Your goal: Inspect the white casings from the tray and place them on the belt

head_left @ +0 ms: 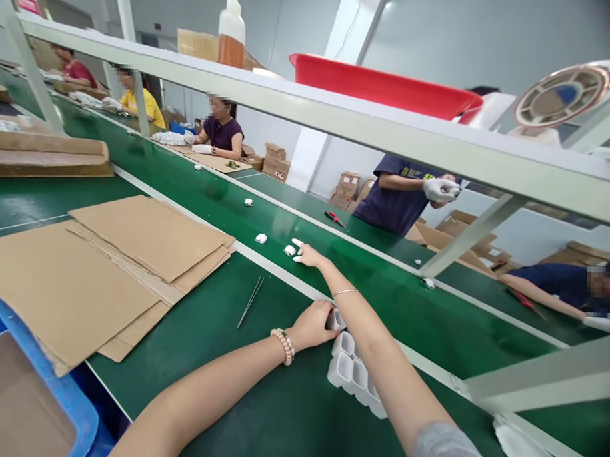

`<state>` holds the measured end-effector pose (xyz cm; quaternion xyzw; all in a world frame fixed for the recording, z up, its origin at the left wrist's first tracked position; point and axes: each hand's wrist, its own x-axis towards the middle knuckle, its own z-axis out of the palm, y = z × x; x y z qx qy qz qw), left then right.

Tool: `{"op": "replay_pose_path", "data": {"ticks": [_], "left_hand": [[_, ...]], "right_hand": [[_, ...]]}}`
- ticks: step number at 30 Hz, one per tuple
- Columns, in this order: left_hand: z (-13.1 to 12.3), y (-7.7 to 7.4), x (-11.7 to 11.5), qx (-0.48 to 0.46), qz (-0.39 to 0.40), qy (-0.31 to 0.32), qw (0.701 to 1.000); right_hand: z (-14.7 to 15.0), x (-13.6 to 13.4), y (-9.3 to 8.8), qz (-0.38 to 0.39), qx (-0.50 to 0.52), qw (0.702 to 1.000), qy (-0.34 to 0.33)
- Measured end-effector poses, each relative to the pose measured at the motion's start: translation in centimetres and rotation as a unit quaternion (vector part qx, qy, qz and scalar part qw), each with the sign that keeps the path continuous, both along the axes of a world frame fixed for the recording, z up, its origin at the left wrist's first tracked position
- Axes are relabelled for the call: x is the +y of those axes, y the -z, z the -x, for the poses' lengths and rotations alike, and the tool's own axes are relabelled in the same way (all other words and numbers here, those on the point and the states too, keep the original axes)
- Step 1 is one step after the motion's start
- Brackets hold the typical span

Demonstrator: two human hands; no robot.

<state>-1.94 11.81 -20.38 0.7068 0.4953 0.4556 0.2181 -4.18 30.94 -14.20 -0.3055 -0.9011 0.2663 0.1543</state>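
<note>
Closest to the lens is a grey sleeve [447,450] on the right arm, which stretches up and across to the green belt [211,185]. At the end of it the right hand [310,256] lies flat and open. Its fingertips [298,242] wear white covers and it's got hold of nothing. It sits just beside a small white piece [289,250] on the belt, and I can't tell if they're actually touching. 2 more white pieces [261,238] lie further up the belt, spaced apart.

The left hand [312,325], with a bead bracelet [283,346] on the wrist, is curled around the far end of a white tray [352,377]. That tray is a strip of little square pockets lying on the green table [220,372], right under the right forearm and just short of the belt's pale edge. What's in the pockets, no idea, too small to see.

Left of the hands, thin metal tweezers [251,301] lie on the table, then a messy stack of cardboard sheets [134,249], and a blue bin [54,393] in the bottom corner. Red-handled cutters [335,218] rest on the far side of the belt. Over there a co-worker in a dark shirt [390,205] stands with white gloves [440,188] on. Up on the shelf rail [339,120] sit a red tub [385,84] and a squeeze bottle [232,29].
</note>
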Motion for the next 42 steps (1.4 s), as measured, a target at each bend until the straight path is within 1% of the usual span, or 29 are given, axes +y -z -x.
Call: {"op": "replay_pose_path", "data": {"ticks": [3, 6, 8, 10, 12, 14, 15, 16, 18, 21, 23, 26, 30, 35, 42], "left_hand": [[0.0, -0.1, 0.1, -0.003, -0.006, -0.001, 1.000], [-0.1, 0.0, 0.0, -0.015, -0.005, -0.008, 1.000], [-0.1, 0.1, 0.0, -0.033, -0.001, -0.020, 0.999], [-0.2, 0.2, -0.1, -0.055, 0.005, -0.029, 0.998], [-0.2, 0.1, -0.1, -0.075, 0.006, -0.028, 0.997], [-0.2, -0.1, -0.1, -0.088, 0.000, -0.020, 0.996], [-0.3, -0.2, -0.2, -0.093, -0.004, -0.015, 0.996], [-0.3, -0.3, -0.2, -0.096, -0.009, -0.011, 0.995], [-0.2, -0.6, -0.3, -0.096, -0.026, -0.011, 0.995], [-0.1, -0.7, -0.4, -0.067, -0.069, -0.027, 0.995], [-0.1, -0.8, -0.5, -0.044, -0.090, -0.034, 0.994], [0.0, -1.0, -0.6, -0.023, -0.107, -0.039, 0.993], [0.0, -1.1, -0.8, -0.007, -0.119, -0.049, 0.992], [0.1, -0.9, -0.7, 0.002, -0.134, -0.053, 0.990], [0.0, -0.8, -0.7, 0.011, -0.146, -0.055, 0.988]], "right_hand": [[0.5, 0.4, 0.3, 0.008, -0.002, 1.000, -0.006], [-1.2, 0.4, -0.2, 0.020, 0.022, 1.000, 0.001], [-3.9, -0.3, -0.8, 0.027, 0.054, 0.998, 0.010], [-7.8, -2.0, -1.5, 0.031, 0.090, 0.995, 0.022], [-12.3, -4.7, -2.3, 0.027, 0.129, 0.991, 0.036], [-16.5, -7.9, -2.8, 0.004, 0.181, 0.983, 0.045], [-18.3, -9.5, -3.0, -0.009, 0.186, 0.981, 0.048], [-19.7, -10.9, -3.0, -0.025, 0.177, 0.983, 0.048], [-21.5, -12.8, -2.7, -0.064, 0.150, 0.985, 0.054], [-22.5, -13.9, -1.9, -0.113, 0.117, 0.986, 0.047], [-22.5, -13.9, -1.4, -0.131, 0.103, 0.985, 0.037], [-22.5, -13.8, -0.8, -0.152, 0.093, 0.983, 0.043], [-22.7, -14.1, -0.6, -0.199, 0.081, 0.976, 0.034], [-22.6, -14.4, -0.7, -0.264, 0.033, 0.963, 0.036], [-22.4, -14.6, -0.2, -0.279, 0.010, 0.960, 0.039]]}}
